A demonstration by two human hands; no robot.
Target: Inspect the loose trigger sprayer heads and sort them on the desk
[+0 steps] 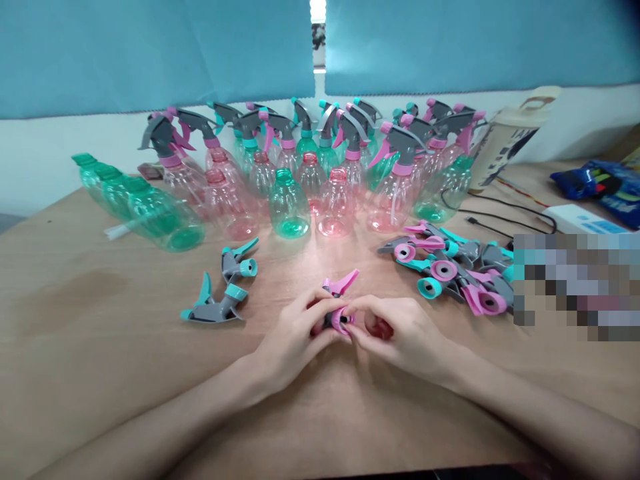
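Near the middle of the table, my left hand [300,333] is closed around a grey and pink spray trigger head [341,321], its pink collar opening turned towards me. The fingertips of my right hand [400,330] pinch the rim of that collar from the right side. Part of the trigger head's grey body is hidden behind my fingers; its pink lever sticks up above them. To the left lie two grey and teal spray heads [220,310]. A pile of pink and teal spray heads [445,270] lies to the right.
Clear green and pink bottles [289,207] stand in rows at the back, several with spray heads fitted. Thin white tubes [125,229] lie by the left bottles. At the right are a tumbler [513,140], a black cable [530,208] and a blue packet [600,187].
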